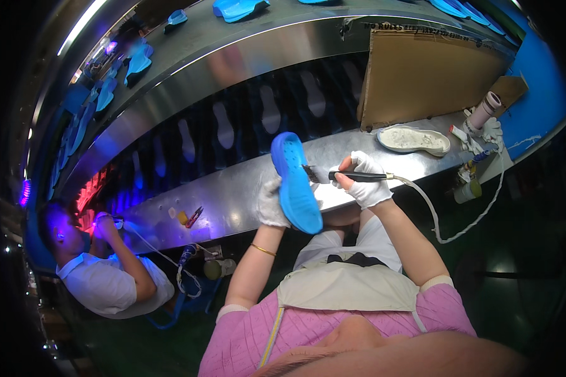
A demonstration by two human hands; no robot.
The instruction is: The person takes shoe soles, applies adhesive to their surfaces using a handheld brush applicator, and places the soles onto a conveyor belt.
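Note:
My left hand (271, 204), in a white glove, grips a bright blue shoe sole (300, 198) from its left side and from below. The sole is tilted upright over the edge of the metal bench, its hollow inner face with small holes turned toward me. Closed around the black handle of a brush (358, 176) is my right hand (371, 183), in a white glove with bare fingertips. A pale hose or cord trails from the handle's back end. The dark bristles touch or nearly touch the sole's right rim; which one I cannot tell.
A whitish sole-shaped tray (396, 146) lies on the metal bench (233, 204) before a cardboard sheet (431, 81). A pink bottle (484, 110) stands far right. Red-handled pliers (195, 217) lie left. A co-worker (110, 276) sits at left. Blue soles (138, 61) ride the upper belt.

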